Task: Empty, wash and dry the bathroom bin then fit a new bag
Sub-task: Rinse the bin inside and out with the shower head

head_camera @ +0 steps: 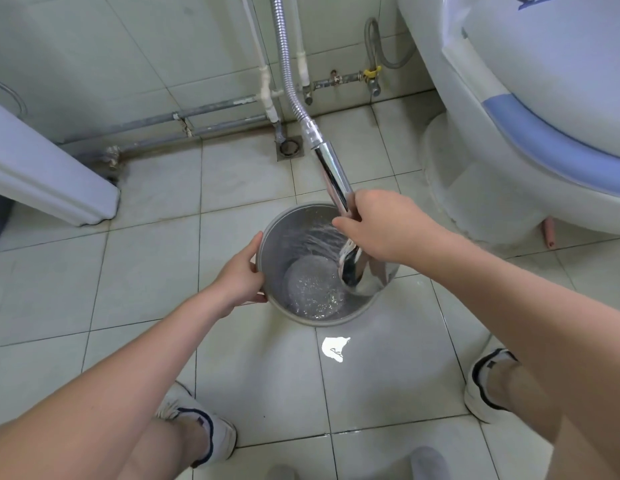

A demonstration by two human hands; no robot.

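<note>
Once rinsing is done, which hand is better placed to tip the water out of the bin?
Probably the left hand: it already grips the bin by its rim. The right hand is busy holding the shower head spraying inside.

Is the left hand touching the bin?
Touching. In the head view the left hand holds the outside of the grey bin at its left rim, thumb lying along the edge, with no gap between them.

A grey bin [303, 308], chrome shower head [353, 275], pale green-white floor tiles [156, 271], yellow-handled valve [371, 71], blue-banded white washing machine [509, 98].
</note>
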